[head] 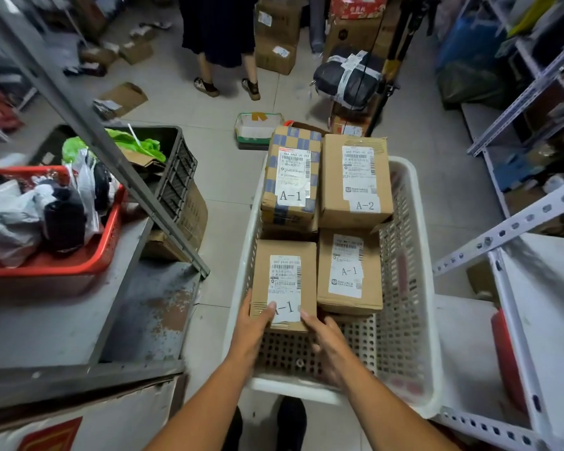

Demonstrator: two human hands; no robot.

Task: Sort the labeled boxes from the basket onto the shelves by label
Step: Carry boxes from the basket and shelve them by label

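Both hands reach down into the near end of a white perforated basket [407,288]. The left hand [253,330] grasps the near left corner of a cardboard box labeled A-1 [284,281], thumb lying on top over the edge of its white label. The right hand [326,343] meets the same box at its near right corner, fingertips against the edge; whether those fingers curl under the box is hard to tell, since the box and the hand hide them.

Just right of the hands' box sits a second A-1 box [349,271], resting on other cartons that are mostly hidden below it. Beyond the hands, at the far end of the basket, two more boxes lie side by side: a blue-checkered-tape A-1 box [290,177] on the left hand's side and an A-2 box [355,180] on the right hand's side. They appear stacked on lower cartons, of which only slivers show.

To the left of the left hand, a red basket [79,262] on a grey shelf [62,327] holds bags and dark bundles, cut off by the frame edge. Farther off, a dark crate [176,170] holds green plastic and cardboard scraps. To the right of the right hand stand white shelves [547,320], their contents blurred. Far beyond, a person's legs [228,70] stand among scattered cartons on the floor.
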